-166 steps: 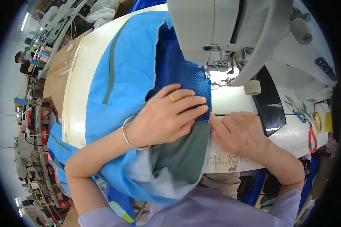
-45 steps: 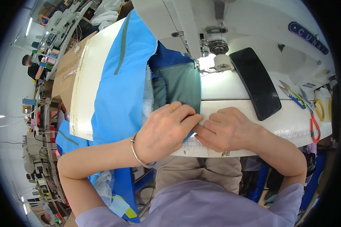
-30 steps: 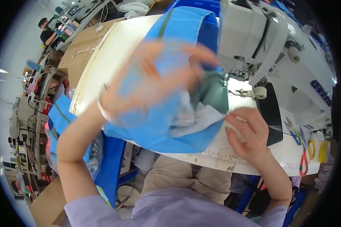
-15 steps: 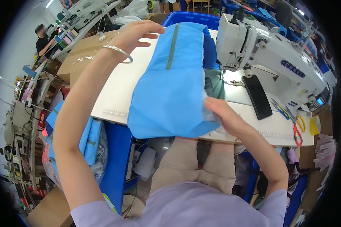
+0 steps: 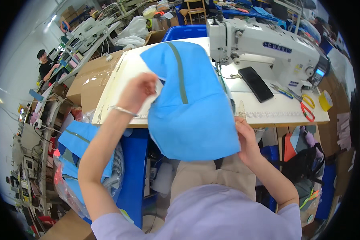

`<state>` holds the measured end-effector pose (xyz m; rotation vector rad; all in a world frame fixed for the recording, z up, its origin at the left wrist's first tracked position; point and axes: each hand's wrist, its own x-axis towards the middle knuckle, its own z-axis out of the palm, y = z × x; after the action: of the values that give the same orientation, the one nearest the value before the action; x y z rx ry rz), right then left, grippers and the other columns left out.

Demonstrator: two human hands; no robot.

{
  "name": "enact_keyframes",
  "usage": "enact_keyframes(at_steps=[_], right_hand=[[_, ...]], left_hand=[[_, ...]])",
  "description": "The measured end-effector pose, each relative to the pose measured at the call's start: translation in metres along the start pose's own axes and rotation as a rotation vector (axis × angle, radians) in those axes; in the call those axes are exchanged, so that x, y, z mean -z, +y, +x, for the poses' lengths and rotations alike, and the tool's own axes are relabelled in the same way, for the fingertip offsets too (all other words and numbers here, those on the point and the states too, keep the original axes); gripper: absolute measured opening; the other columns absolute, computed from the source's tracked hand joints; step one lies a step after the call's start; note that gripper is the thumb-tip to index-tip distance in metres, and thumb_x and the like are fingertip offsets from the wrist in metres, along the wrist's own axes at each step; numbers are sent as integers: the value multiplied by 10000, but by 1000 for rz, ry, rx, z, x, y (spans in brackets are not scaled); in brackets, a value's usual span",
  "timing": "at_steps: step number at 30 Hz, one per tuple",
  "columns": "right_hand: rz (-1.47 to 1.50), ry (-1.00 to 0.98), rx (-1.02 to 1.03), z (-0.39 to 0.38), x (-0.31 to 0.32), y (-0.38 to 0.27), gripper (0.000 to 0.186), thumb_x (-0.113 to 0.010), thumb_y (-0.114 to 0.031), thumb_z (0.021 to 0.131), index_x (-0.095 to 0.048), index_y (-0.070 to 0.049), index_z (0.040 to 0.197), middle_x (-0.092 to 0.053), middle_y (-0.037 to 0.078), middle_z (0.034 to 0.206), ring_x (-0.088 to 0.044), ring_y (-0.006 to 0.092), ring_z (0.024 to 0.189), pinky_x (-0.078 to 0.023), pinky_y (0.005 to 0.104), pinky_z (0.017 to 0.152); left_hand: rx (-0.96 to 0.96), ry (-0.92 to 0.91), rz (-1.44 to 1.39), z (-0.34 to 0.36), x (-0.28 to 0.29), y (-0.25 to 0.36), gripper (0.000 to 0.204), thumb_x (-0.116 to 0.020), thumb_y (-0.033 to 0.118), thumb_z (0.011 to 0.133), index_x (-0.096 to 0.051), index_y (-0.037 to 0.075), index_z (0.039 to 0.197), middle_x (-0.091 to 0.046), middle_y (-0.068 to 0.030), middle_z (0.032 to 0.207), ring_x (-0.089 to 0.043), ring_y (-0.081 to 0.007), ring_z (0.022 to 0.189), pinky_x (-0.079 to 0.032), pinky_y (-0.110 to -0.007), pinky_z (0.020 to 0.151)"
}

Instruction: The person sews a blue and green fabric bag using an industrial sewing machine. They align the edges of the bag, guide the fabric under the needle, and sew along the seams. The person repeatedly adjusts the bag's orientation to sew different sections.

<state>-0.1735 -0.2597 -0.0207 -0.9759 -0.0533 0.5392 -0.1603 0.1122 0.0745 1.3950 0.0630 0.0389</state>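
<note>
A sewn blue fabric piece (image 5: 196,128) with a dark green strip (image 5: 178,74) running down its upper half lies partly on the white sewing table (image 5: 120,86). Its lower end hangs over the front edge, above my lap. At its lower right edge my right hand (image 5: 247,140) grips the fabric, thumb on top. My left hand (image 5: 139,91), a bangle on its wrist, is closed with curled fingers beside the left edge. Whether those fingers pinch any cloth is hidden. The white sewing machine (image 5: 264,48) stands right of the fabric, its needle area close to the cloth's edge.
A black phone (image 5: 255,84), scissors (image 5: 306,107) and yellow tape (image 5: 325,101) lie to the right on the table. Behind is a blue crate (image 5: 184,33). More blue pieces (image 5: 74,138) fill a plastic bag at lower left. A person (image 5: 48,68) sits far left.
My left hand has come down and toward me from above the fabric, and its fingers have curled. The fabric has turned and spread flatter, its lower edge nearer me, with my right hand still on it.
</note>
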Motion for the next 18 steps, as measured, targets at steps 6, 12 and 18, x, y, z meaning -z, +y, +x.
enact_keyframes(at_steps=[6, 12, 18], right_hand=[[-349, -26, 42, -16, -18, 21, 682, -789, -255, 881, -478, 0, 1431, -685, 106, 1131, -652, 122, 947, -525, 275, 747], [-1170, -288, 127, -15, -15, 34, 375, -823, -320, 819, -707, 26, 903, -664, 133, 737, -642, 205, 650, -527, 381, 653], [-1023, -532, 176, -29, -4, 9, 359, -842, -289, 820, -711, 43, 775, -650, 154, 719, -636, 203, 653, -489, 350, 613]], left_hand=[[-298, 62, 409, -50, -27, 72, 268, -548, 217, 1020, -694, -8, 1034, -710, -105, 1073, -680, -221, 1030, -511, -390, 1005], [298, 259, 368, -24, 66, -37, 437, -577, 258, 1014, -628, -81, 1284, -713, -207, 1177, -705, -281, 1068, -574, -372, 911], [508, -4, -100, 23, 36, -57, 396, -576, 171, 1007, -584, -98, 1299, -698, -228, 1182, -708, -290, 1057, -587, -406, 945]])
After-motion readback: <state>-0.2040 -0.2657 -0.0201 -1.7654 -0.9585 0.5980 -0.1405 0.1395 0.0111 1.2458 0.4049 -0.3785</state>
